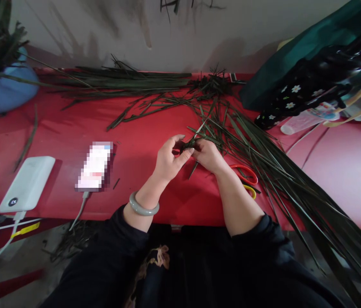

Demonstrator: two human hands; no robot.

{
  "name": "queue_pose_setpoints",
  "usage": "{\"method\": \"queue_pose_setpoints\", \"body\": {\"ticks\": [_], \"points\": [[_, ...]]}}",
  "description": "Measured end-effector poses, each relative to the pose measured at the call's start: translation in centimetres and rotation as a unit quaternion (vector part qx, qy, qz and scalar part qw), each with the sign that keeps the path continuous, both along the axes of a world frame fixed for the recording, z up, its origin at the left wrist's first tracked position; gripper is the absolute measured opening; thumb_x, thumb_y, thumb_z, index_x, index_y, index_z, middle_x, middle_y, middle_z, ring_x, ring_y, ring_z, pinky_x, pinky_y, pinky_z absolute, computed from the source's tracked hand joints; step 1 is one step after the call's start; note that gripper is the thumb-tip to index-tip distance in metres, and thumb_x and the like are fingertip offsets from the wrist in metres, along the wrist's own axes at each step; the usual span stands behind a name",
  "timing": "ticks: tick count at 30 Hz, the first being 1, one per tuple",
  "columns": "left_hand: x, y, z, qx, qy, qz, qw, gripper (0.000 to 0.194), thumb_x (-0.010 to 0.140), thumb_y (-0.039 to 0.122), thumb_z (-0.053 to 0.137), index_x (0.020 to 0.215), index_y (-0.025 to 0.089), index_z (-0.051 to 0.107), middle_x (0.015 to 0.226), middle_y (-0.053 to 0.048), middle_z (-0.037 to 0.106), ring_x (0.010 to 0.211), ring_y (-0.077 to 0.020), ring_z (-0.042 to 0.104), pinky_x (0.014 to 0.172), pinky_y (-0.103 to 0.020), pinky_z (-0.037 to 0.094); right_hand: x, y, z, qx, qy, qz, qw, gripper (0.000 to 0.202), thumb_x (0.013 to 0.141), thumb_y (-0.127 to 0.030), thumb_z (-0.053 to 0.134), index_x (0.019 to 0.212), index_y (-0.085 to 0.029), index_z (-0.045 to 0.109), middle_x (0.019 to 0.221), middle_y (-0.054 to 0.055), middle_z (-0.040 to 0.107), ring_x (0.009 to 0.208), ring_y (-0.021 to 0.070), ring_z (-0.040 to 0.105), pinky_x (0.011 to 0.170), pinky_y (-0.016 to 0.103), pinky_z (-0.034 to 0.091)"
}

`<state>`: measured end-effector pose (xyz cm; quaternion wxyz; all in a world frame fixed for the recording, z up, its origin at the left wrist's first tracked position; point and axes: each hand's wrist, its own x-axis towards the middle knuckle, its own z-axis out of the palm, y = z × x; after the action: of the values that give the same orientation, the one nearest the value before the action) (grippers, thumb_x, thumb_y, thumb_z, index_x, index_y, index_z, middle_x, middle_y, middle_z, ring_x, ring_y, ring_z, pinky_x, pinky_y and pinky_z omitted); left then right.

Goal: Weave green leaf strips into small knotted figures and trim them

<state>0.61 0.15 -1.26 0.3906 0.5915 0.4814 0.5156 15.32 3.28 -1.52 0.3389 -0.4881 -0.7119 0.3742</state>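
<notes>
Over the red table (pixel 129 162), both hands meet on a small dark green woven leaf piece (pixel 188 145). My left hand (pixel 170 159), with a grey bangle at the wrist, pinches its left side between thumb and fingers. On the other side, my right hand (pixel 208 155) has its fingers pressed to the piece. A pale strip sticks up from it, and a thin green strip points down below. Long green leaf strips (pixel 263 149) spread behind and to the right of my right hand. Scissors with red and yellow handles (pixel 246 174) lie beside my right forearm.
A white power bank (pixel 28 184) and a phone (pixel 95 166) on cables lie at the left. A blue container (pixel 7 90) of leaves stands back left. More leaf strips (pixel 129 81) line the wall. A dark green bag (pixel 295 51) and a flowered black umbrella (pixel 298 92) are back right.
</notes>
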Motion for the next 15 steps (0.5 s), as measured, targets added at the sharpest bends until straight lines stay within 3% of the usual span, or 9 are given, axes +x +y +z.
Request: {"method": "queue_pose_setpoints", "body": {"ticks": [3, 6, 10, 15], "points": [[-0.15, 0.15, 0.08, 0.027, 0.056, 0.007, 0.998, 0.02, 0.076, 0.031, 0.066, 0.092, 0.019, 0.064, 0.091, -0.006, 0.065, 0.084, -0.0163, 0.059, 0.075, -0.027, 0.046, -0.43, -0.53, 0.53, 0.038, -0.08, -0.006, 0.996, 0.009, 0.07, -0.016, 0.057, 0.071, -0.017, 0.065, 0.07, 0.004, 0.067, 0.071, 0.019, 0.062, 0.066, 0.029, 0.045], [-0.41, 0.31, 0.35, 0.032, 0.058, 0.027, 0.997, 0.011, 0.08, 0.028, 0.061, 0.083, 0.019, 0.066, 0.085, -0.006, 0.065, 0.082, -0.0165, 0.059, 0.076, -0.027, 0.045, -0.57, -0.82, 0.82, 0.042, -0.056, 0.021, 0.997, 0.008, 0.07, -0.019, 0.06, 0.075, -0.017, 0.066, 0.072, 0.003, 0.067, 0.069, 0.0164, 0.061, 0.067, 0.028, 0.046], [-0.55, 0.27, 0.8, -0.003, -0.016, 0.03, 0.999, 0.016, 0.082, 0.031, 0.058, 0.088, 0.019, 0.067, 0.083, -0.004, 0.067, 0.079, -0.0152, 0.06, 0.074, -0.026, 0.045, -0.08, -0.42, 0.63, -0.02, 0.093, 0.013, 0.995, 0.019, 0.072, -0.029, 0.064, 0.088, -0.018, 0.065, 0.083, 0.003, 0.069, 0.075, 0.014, 0.063, 0.074, 0.029, 0.05], [0.04, 0.09, 0.46, -0.055, -0.09, -0.02, 0.994, 0.021, 0.081, 0.036, 0.059, 0.087, 0.017, 0.067, 0.076, -0.001, 0.065, 0.07, -0.0118, 0.059, 0.067, -0.023, 0.046, 0.21, -0.01, 0.55, -0.094, 0.289, -0.069, 0.95, 0.036, 0.068, -0.051, 0.068, 0.084, -0.02, 0.062, 0.077, 0.0, 0.066, 0.069, 0.0115, 0.061, 0.066, 0.026, 0.052]]}}
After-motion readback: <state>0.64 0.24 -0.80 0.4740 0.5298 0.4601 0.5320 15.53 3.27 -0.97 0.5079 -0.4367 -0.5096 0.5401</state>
